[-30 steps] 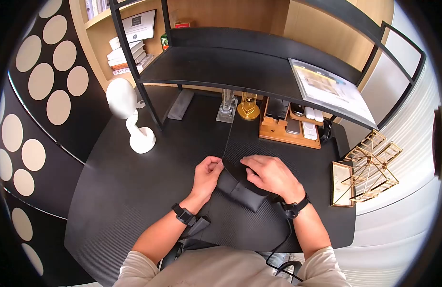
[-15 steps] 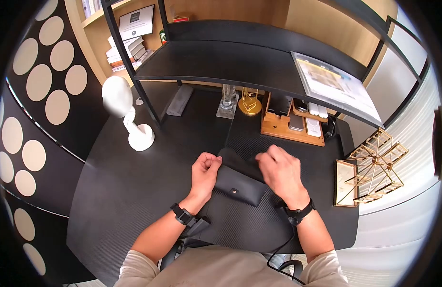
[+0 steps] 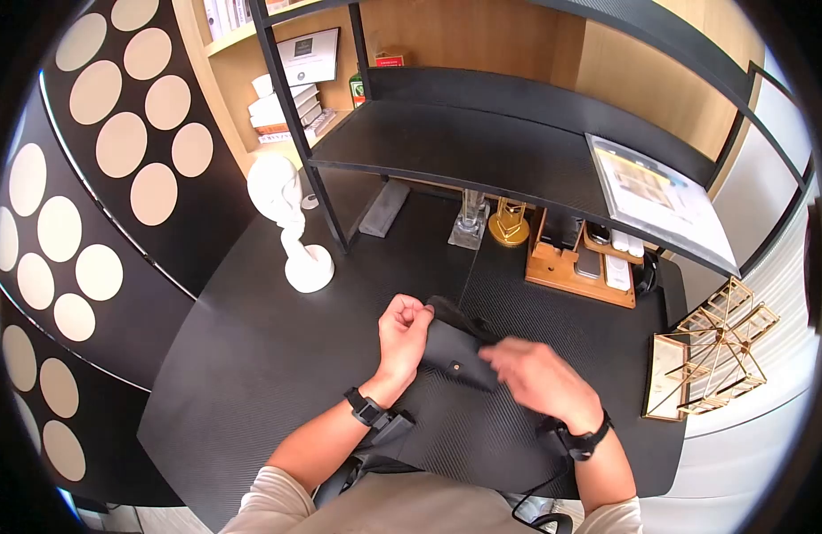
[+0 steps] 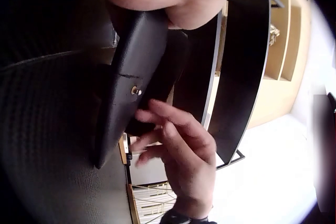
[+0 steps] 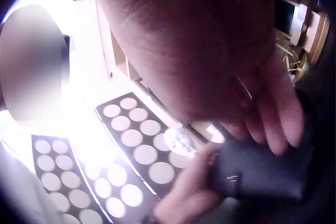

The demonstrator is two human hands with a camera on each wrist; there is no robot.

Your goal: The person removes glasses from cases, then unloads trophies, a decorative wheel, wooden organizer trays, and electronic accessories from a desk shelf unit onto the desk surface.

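Observation:
A black leather glasses case (image 3: 451, 349) is tilted up over the desk, its small metal snap stud (image 4: 136, 91) facing the person. Its dark flap (image 3: 457, 311) stands up away from the front. My left hand (image 3: 402, 343) pinches the case at its left end between thumb and bent fingers. Blurred by motion, my right hand (image 3: 546, 378) is at the other end. In the left wrist view the right fingers (image 4: 181, 121) are loosely spread beside the flap. Extended right fingertips (image 5: 278, 137) overlap the case in the right wrist view. The inside of the case is hidden.
The black desk (image 3: 269, 374) has a raised shelf (image 3: 464, 133) along its back. A white figure lamp (image 3: 309, 267) stands left. Farther back are a grey block (image 3: 384, 209), a glass piece (image 3: 469, 222) and a wooden organiser (image 3: 562, 271). A gold wheel ornament (image 3: 722, 347) stands right.
The right hand has moved from above the case down to its right end. The front with the stud has come into sight, and the flap has swung up. The left hand keeps its pinch.

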